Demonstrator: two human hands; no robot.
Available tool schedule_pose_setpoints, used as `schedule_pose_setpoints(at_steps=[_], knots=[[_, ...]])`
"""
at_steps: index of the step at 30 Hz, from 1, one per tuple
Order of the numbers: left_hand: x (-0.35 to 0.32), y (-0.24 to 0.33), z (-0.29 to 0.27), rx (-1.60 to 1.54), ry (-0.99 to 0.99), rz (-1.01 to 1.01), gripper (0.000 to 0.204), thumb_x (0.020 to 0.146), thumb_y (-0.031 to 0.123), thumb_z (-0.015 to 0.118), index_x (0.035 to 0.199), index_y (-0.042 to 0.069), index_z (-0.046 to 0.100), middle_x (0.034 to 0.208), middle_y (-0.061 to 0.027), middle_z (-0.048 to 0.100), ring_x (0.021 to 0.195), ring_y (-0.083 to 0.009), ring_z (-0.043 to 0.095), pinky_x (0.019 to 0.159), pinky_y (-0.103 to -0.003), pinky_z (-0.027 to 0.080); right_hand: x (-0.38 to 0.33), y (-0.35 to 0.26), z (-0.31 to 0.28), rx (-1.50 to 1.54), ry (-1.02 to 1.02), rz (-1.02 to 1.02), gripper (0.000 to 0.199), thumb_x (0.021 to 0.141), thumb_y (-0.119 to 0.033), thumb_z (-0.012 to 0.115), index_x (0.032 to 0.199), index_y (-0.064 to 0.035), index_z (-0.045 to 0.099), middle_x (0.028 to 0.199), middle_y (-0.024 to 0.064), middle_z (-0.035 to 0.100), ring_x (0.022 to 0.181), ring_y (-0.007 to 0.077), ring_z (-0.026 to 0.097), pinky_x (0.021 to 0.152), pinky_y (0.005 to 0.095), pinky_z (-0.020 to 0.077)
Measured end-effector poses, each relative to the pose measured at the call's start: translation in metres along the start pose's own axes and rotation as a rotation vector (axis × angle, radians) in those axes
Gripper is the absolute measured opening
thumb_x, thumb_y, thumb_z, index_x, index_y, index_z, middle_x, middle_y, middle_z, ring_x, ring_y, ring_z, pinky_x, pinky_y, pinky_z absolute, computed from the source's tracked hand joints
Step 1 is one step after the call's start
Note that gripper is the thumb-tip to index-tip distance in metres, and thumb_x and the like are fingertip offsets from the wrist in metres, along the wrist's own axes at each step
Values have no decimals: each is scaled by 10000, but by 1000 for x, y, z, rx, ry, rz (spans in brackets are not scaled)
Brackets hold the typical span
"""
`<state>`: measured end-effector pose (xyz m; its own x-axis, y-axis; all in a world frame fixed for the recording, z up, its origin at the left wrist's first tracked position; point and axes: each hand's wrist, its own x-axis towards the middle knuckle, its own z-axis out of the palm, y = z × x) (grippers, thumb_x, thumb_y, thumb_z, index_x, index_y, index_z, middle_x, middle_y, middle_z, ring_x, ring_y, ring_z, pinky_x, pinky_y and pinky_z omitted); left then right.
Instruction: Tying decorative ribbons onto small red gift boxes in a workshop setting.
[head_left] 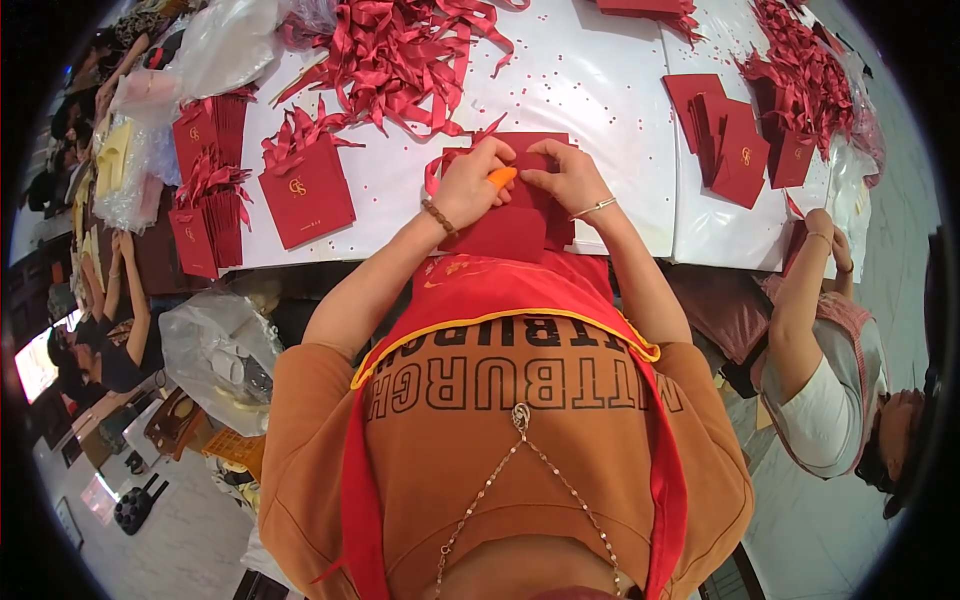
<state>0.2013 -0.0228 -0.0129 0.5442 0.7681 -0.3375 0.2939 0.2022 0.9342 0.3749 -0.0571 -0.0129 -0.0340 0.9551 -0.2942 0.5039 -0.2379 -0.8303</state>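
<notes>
Several dark red paper pieces or flat bags (500,232) lie stacked at the table's front edge, right before me. My left hand (474,188) rests on them with its fingers curled onto the upper bag. A small orange piece (502,177) sits at the tip of its thumb; it looks like a finger cover, though I cannot be sure. My right hand (570,182) pinches at the same bag, its fingertips close to the left ones. A loop of red ribbon (432,176) shows beside my left hand. What exactly the fingertips grip is partly hidden.
Loose red ribbons (400,60) are heaped at the back. Finished-looking red bags (308,190) stand at left, with more bags (738,150) at right. A co-worker's hands (822,235) are at the right table edge. Clear plastic wrapping (225,50) lies at far left.
</notes>
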Motion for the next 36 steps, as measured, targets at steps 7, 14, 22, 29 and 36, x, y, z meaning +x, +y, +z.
schedule_pose_setpoints(at_steps=[7,14,22,29,36], knots=[[7,-10,-1,366,141,174,100,827,71,534,868,-19,551,663,-84,606,541,-118,585,489,-235,454,0,2,2,85,16,-36,308,740,-125,673,1014,-19,581,729,31,569,642,90,501,588,243,428],[8,-9,5,314,220,225,70,780,49,564,778,-21,573,606,-76,596,490,-112,559,460,-245,440,-3,-4,2,88,32,11,308,723,-147,665,1000,-33,591,762,122,623,670,185,587,631,293,460],[10,-5,9,330,223,220,56,759,37,558,756,-18,571,608,-98,599,483,-155,560,453,-282,430,-2,5,7,61,38,19,280,728,-147,663,972,-34,588,697,103,584,598,170,545,573,302,436],[7,-3,12,822,318,474,45,721,67,534,760,43,531,693,-152,590,628,-321,586,515,-407,451,0,-1,19,24,146,-232,214,734,-109,621,927,-29,575,765,146,587,663,276,559,613,334,442],[8,7,-7,412,173,198,210,687,88,642,848,53,512,672,-122,590,620,-238,601,520,-337,438,-7,-7,13,123,45,-197,195,762,-44,599,952,-8,573,797,99,598,710,168,555,659,269,440]])
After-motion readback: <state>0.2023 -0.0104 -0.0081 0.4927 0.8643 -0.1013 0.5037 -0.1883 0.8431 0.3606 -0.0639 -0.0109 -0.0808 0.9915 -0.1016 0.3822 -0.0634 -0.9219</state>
